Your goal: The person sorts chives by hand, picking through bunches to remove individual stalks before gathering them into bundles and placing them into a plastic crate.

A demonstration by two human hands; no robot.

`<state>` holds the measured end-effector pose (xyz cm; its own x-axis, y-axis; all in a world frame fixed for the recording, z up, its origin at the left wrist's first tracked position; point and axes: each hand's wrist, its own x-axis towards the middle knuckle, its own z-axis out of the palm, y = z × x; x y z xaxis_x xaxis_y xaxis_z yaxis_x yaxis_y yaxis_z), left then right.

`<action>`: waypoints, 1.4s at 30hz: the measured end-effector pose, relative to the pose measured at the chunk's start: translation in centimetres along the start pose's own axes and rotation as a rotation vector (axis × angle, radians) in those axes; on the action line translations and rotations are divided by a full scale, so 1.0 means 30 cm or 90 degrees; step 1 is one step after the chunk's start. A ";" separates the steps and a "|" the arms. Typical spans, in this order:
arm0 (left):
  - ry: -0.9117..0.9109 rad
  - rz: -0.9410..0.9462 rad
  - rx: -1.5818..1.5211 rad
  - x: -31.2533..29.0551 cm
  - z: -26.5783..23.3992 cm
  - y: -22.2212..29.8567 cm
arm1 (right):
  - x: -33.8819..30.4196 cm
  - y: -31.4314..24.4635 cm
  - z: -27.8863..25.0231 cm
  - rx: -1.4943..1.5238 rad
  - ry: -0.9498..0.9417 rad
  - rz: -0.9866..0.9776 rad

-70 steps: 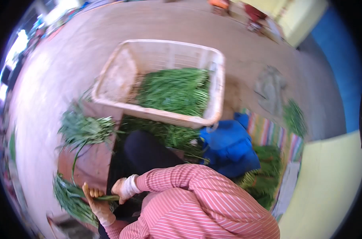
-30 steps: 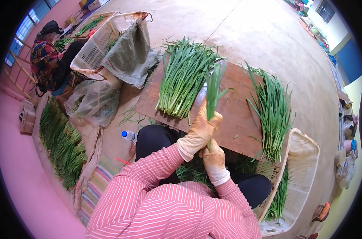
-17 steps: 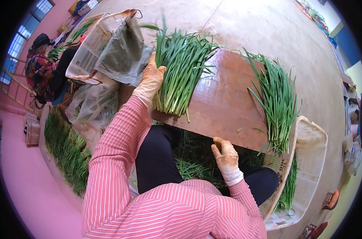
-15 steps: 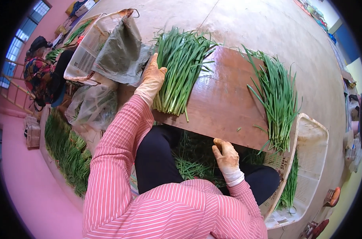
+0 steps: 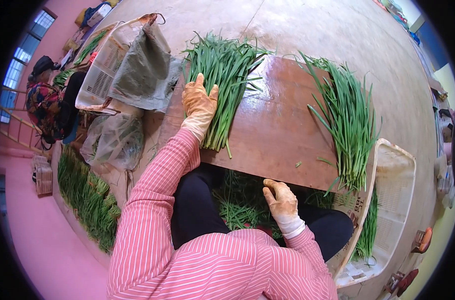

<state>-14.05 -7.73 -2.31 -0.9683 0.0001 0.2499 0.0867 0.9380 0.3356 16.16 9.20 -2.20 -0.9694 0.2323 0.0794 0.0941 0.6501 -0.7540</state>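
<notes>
My left hand [image 5: 199, 106], in a stained, pale orange glove, lies over the left side of a bundle of garlic chives [image 5: 226, 90]. Its fingers are stretched out on the leaves, thumb apart. The bundle's pale cut ends point toward me on a brown board [image 5: 282, 115]. Just off the board's near edge is my right hand [image 5: 283, 202], gloved the same way. Its fingers curl loosely, with the thumb apart and nothing seen in them. A second chive bundle [image 5: 348, 125] lies along the board's right side.
A white plastic crate [image 5: 395, 200] with chives stands at right. Another crate [image 5: 100, 75], draped with grey cloth [image 5: 146, 70], is at far left, near a clear plastic bag [image 5: 118, 142]. More chives [image 5: 82, 195] lie at left and loose greens [image 5: 240, 210] under the board. Another person [image 5: 46, 102] sits at far left.
My left hand has moved from the bundle's left edge onto its leaves, the fingers now over them. The bundle has shifted slightly left and nearer to me. My right hand has barely moved.
</notes>
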 end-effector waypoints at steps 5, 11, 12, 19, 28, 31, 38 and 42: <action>0.109 0.029 -0.123 0.030 -0.040 -0.090 | 0.029 -0.019 -0.021 0.017 0.027 -0.021; 0.087 -0.111 -0.290 -0.005 -0.175 -0.135 | 0.170 -0.043 0.036 -0.043 0.033 -0.076; 0.058 -0.108 -0.308 -0.015 -0.181 -0.148 | 0.207 -0.054 0.064 -0.115 -0.002 -0.095; -0.161 -0.258 -0.308 -0.064 -0.130 -0.178 | 0.319 -0.141 0.358 -0.483 -0.275 -0.161; -0.176 -0.129 -0.228 -0.065 -0.082 -0.189 | 0.175 -0.085 0.130 -0.308 -0.184 -0.112; -0.016 -0.080 -0.370 -0.086 -0.121 -0.172 | 0.101 -0.020 0.023 -0.125 -0.048 -0.098; -0.190 0.053 -0.697 -0.270 -0.314 0.206 | 0.060 0.172 -0.336 -0.324 0.342 0.103; -0.453 0.010 -0.710 -0.428 -0.310 0.341 | 0.142 0.348 -0.371 -0.437 0.257 0.270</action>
<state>1.44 -1.35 6.35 -0.8463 0.5102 -0.1534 -0.0877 0.1505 0.9847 15.54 25.05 -2.48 -0.6810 0.7035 0.2034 0.6660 0.7105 -0.2275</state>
